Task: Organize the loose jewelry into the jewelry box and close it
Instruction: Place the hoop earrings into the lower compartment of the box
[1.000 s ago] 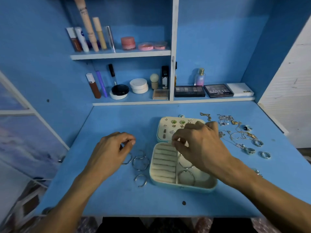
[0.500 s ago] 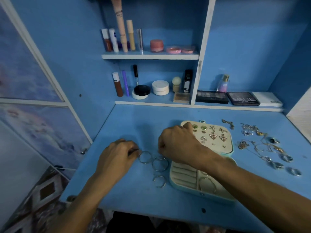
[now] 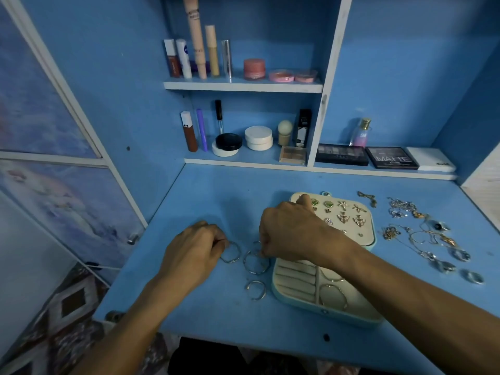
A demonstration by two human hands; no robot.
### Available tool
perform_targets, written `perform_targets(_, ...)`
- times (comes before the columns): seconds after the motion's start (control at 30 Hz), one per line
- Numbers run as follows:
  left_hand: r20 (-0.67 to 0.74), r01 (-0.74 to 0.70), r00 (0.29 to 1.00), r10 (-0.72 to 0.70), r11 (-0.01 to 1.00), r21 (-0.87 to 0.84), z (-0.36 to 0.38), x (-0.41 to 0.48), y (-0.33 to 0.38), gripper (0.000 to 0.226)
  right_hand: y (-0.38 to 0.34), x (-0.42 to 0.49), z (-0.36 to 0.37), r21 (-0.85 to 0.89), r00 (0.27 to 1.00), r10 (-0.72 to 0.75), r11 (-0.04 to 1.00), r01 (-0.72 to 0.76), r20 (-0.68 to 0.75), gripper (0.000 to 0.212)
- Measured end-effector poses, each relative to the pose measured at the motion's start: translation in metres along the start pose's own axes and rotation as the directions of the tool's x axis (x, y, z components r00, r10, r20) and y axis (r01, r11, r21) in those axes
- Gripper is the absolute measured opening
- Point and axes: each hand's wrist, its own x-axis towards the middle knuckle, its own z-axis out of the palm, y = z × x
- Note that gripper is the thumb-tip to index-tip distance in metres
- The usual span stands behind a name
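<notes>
The open jewelry box (image 3: 297,299) lies on the blue desk, its lid panel (image 3: 370,239) studded with earrings and bangles in its right compartment. Left of the box lie silver bangles: one (image 3: 233,253) pinched by my left hand (image 3: 193,251), a middle pair (image 3: 255,263) that the fingertips of my right hand (image 3: 290,234) pinch, and one open cuff (image 3: 255,289) lying free nearer to me. My right forearm crosses over the box. Loose rings and chains (image 3: 430,239) are scattered to the right of the box.
Shelves at the back hold cosmetics, jars (image 3: 258,138) and eyeshadow palettes (image 3: 392,157). The desk's front edge (image 3: 243,338) is close to me, and a blue side wall stands on the left. A patterned panel fills the far left.
My right hand left the box interior and crossed left to the middle bangles. My left hand stayed on the left bangle. The camera view turned left.
</notes>
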Motion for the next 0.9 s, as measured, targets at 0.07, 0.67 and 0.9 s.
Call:
perform_targets(0.07,-0.019,0.022,1.0,-0.022,1.0,-0.02,0.001,-0.001,-0.002,0.012,-0.002,0.002,0.001,-0.021,0.999,0.012,1.0,-0.013,-0.031,0.019)
perform_targets(0.67,-0.089,0.061,0.993,-0.072,0.99,-0.124,-0.003,-0.004,-0.007,0.011,0.007,0.022,0.004,0.168,0.993,0.013,0.985,-0.033,0.114,0.011)
perform_targets(0.9,-0.081,0.036,0.995,-0.049,0.987,-0.158,-0.005,-0.001,-0.004,0.012,0.013,0.019,-0.003,0.241,0.993,-0.056,0.97,0.03,0.104,0.023)
